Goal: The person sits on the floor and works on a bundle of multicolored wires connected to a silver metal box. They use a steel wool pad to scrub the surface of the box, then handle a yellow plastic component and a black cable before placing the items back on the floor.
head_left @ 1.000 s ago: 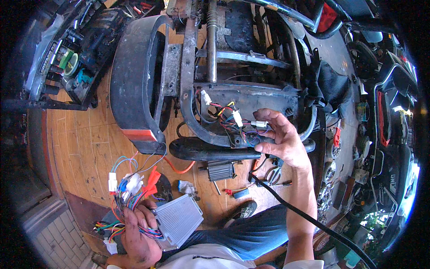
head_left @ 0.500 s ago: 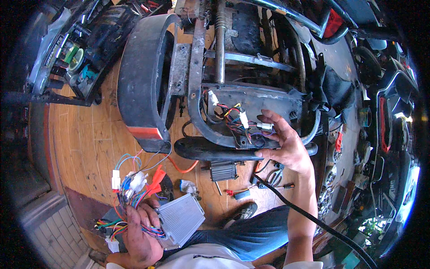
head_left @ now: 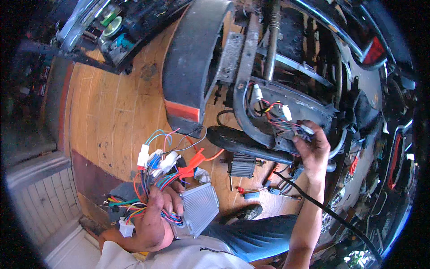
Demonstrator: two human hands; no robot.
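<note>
While left hand (head_left: pixel 154 222) grips wire bundle (head_left: pixel 154 178) beside metal box (head_left: pixel 199 209), right hand (head_left: pixel 314 150) pinches white plug (head_left: pixel 307 130) inside near curve of frame (head_left: pixel 241 105); best hold plug by shell, not wires (head_left: pixel 278 121); box sits above lap (head_left: pixel 257 235): support it, leave bundle slack

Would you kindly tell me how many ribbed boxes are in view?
2: a silver box beside the left hand, and a dark grey box on the floor. Others may be hidden.

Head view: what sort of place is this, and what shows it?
Probably a vehicle repair workshop: a bare metal frame with exposed wiring, a black fender, and a silver box trailing coloured wires.
</note>
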